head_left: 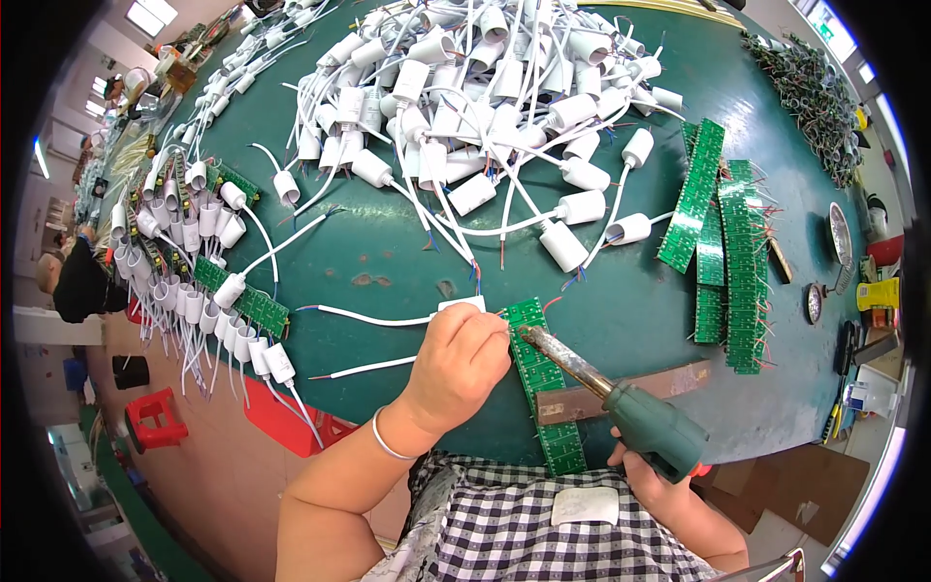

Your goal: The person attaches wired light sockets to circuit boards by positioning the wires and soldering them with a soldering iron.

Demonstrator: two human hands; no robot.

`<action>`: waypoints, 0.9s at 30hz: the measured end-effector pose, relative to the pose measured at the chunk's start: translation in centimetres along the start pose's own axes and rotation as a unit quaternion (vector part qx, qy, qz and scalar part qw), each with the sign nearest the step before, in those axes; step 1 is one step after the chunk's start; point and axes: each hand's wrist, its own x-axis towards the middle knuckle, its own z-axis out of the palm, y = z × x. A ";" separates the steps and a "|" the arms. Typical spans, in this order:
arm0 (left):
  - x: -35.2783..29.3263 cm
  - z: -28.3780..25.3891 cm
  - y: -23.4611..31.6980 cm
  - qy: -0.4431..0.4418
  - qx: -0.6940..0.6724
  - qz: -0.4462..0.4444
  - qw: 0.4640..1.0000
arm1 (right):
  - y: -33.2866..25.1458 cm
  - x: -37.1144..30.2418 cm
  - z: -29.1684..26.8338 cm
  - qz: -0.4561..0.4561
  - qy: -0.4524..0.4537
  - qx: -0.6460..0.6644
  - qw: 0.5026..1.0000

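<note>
My left hand [458, 361] is pinched closed at the upper left edge of a long green circuit board [533, 359], with a thin wire end at its fingertips. A white cylindrical cap [461, 304] shows partly behind that hand, and white cables [373, 316] stretch out to its left. My right hand [645, 477] is wrapped round the green handle of a soldering iron [659, 427], partly hidden behind it. The iron's dark tip meets or hovers just over the board near my left fingertips; I cannot tell which. A brown bar [626, 391] lies across the board.
A big heap of white wired caps [465, 107] covers the far middle of the green table [369, 262]. More caps on boards [242, 301] hang over the left edge. Stacked green circuit boards [742, 262] lie right, near small metal dishes [838, 233]. A red stool [155, 419] stands left.
</note>
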 end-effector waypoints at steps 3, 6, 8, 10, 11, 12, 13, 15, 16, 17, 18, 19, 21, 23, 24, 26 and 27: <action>0.0 0.0 0.0 0.000 -0.001 0.000 1.000 | 0.6 -0.1 0.2 -0.050 0.018 -0.061 0.997; 0.1 0.0 0.0 0.000 -0.002 0.001 1.000 | 0.6 -0.2 0.5 -0.033 0.037 -0.025 0.998; 0.0 0.0 -0.1 0.001 -0.001 0.000 1.000 | 0.8 -0.3 0.4 -0.020 0.023 -0.035 0.999; -0.1 0.0 -0.1 0.000 -0.001 0.000 1.000 | 0.7 -0.3 0.4 -0.010 0.019 -0.033 0.999; -0.1 0.0 -0.1 0.000 0.000 0.000 1.000 | 0.7 -0.3 0.3 -0.001 0.014 -0.030 0.999; -0.1 0.0 -0.1 0.000 -0.001 0.000 1.000 | 0.7 -0.3 0.3 -0.001 0.014 -0.030 0.999; 0.0 0.0 -0.1 -0.003 -0.001 0.000 1.000 | 0.8 -0.3 0.2 -0.012 0.007 -0.047 0.999; 0.0 -0.1 -0.1 -0.005 -0.002 0.000 1.000 | 1.1 -0.3 0.2 -0.023 0.001 -0.064 0.998; 0.0 -0.1 -0.1 -0.005 -0.002 0.000 1.000 | 1.3 -0.5 0.2 -0.019 0.006 -0.059 0.998; 0.0 -0.1 -0.1 -0.006 -0.002 0.000 1.000 | 1.4 -0.6 0.2 -0.014 0.012 -0.054 0.998; 0.0 -0.1 -0.1 -0.006 -0.002 0.000 1.000 | 1.5 -0.6 0.1 -0.014 0.012 -0.054 0.998; -0.1 -0.1 -0.1 -0.005 -0.001 0.001 1.000 | 1.5 -0.7 0.1 -0.011 0.007 -0.055 0.998; -0.1 -0.1 -0.1 -0.004 0.000 0.002 1.000 | 1.5 -0.7 0.1 -0.007 0.003 -0.055 0.998; -0.1 -0.1 -0.1 -0.003 -0.005 0.003 1.000 | 1.4 -0.7 0.0 -0.011 -0.006 -0.064 0.998; -0.1 -0.1 -0.1 -0.003 -0.005 0.003 1.000 | 1.3 -0.6 0.0 -0.011 -0.006 -0.064 0.998; -0.2 -0.1 -0.1 -0.002 -0.006 -0.003 1.000 | 1.1 -0.5 0.0 0.003 -0.005 -0.048 0.999; -0.2 -0.1 -0.1 -0.002 -0.005 -0.003 1.000 | 1.0 -0.5 0.1 0.003 -0.005 -0.048 0.999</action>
